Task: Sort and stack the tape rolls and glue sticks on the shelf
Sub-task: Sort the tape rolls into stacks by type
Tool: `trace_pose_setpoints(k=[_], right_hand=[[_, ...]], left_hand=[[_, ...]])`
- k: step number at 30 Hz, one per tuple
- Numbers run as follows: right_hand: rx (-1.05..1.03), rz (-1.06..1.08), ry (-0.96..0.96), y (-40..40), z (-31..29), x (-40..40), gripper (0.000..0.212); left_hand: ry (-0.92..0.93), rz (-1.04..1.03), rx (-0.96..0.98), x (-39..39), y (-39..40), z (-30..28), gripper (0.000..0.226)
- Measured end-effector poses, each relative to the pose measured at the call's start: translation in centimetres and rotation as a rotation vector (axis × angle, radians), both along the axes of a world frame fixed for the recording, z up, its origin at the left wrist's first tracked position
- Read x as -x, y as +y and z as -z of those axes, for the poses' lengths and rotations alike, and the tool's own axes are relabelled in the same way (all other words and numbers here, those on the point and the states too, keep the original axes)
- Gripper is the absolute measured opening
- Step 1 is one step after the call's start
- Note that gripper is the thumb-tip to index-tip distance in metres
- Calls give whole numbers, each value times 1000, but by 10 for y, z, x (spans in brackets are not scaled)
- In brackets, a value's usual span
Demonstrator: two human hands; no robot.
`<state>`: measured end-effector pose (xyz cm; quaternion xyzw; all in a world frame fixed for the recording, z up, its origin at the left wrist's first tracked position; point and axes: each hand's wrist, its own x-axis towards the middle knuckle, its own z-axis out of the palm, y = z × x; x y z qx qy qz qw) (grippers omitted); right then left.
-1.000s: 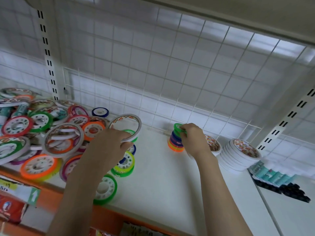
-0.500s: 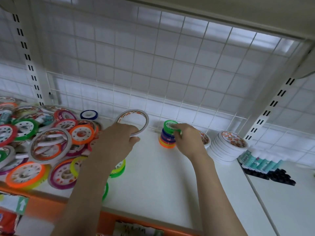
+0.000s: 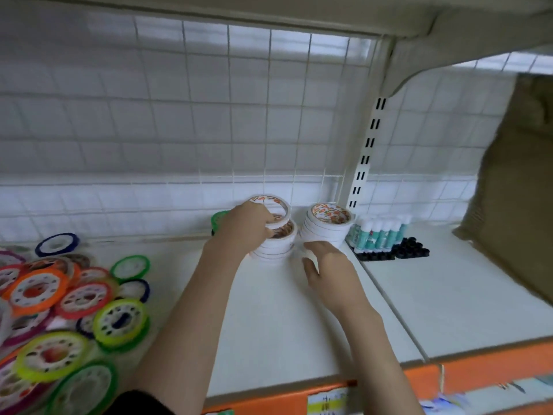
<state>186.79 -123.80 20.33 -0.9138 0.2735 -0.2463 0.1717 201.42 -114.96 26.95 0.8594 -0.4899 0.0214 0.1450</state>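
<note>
My left hand (image 3: 244, 227) holds a white tape roll (image 3: 276, 205) tilted just above a stack of white tape rolls (image 3: 276, 248) at the back of the white shelf (image 3: 269, 319). My right hand (image 3: 324, 265) rests at the base of a second white tape stack (image 3: 327, 226), its fingers touching the lowest rolls. A small stack of coloured rolls (image 3: 218, 218) is mostly hidden behind my left hand. Glue sticks (image 3: 378, 233) with black caps lie in a row to the right of the stacks.
A heap of loose coloured tape rolls (image 3: 65, 307) covers the shelf's left end. A wire grid (image 3: 209, 130) backs the shelf, with a slotted upright (image 3: 363, 163) beside the stacks. A brown cardboard box (image 3: 514, 187) stands at the far right. Orange price rail (image 3: 449, 375) runs along the front edge.
My left hand carried the white tape roll rightward from the loose heap to the white stack. My right hand left the coloured stack and moved to the white stacks. The view swung right.
</note>
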Motion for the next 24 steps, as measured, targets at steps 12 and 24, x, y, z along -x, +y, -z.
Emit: trace_pose_setpoints(k=[12,24], right_hand=[[-28,9,83,-8,12,9,32],[-46,-29,87,-3,12,6,33]], left_hand=[[28,-3,-52,-3,-19,13,22],[-40,26,-97,2,-21,29,38]])
